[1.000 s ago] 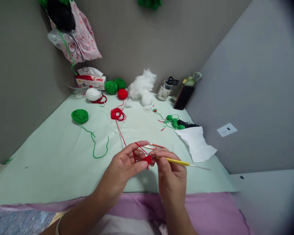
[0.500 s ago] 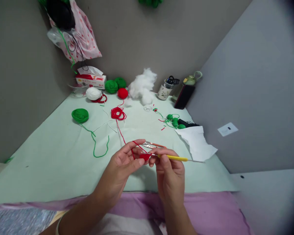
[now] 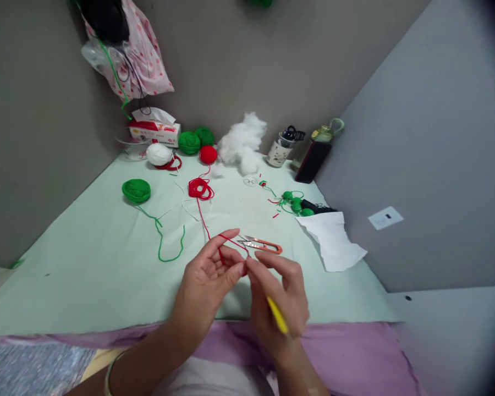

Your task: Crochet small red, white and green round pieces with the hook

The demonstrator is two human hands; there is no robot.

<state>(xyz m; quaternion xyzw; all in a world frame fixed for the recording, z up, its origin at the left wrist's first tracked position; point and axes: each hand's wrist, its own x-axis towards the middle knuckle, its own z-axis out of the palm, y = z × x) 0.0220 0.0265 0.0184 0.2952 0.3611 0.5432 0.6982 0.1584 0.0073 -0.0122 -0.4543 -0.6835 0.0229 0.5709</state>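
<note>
My left hand [image 3: 210, 272] pinches a small piece of red crochet work [image 3: 244, 268], which the fingers mostly hide. Red yarn [image 3: 202, 215] passes over its raised index finger and runs back to a loose red coil [image 3: 201, 188] on the table. My right hand [image 3: 280, 289] is closed round a crochet hook with a yellow handle [image 3: 277, 314], its tip close to the red piece. The handle is slightly blurred and points down toward me. Just beyond the fingers lie thread snips with orange handles [image 3: 268, 245].
Green [image 3: 136, 191], white [image 3: 159, 154] and red [image 3: 208, 154] yarn balls lie left and back. White stuffing [image 3: 241, 143], a pen cup [image 3: 279, 151] and a bottle [image 3: 322, 133] stand behind. White paper [image 3: 334, 239] and small green balls [image 3: 296, 205] lie at right.
My right hand has turned, so the yellow handle swung from pointing right to pointing down toward me. The thread snips now show more fully. The view has shifted slightly.
</note>
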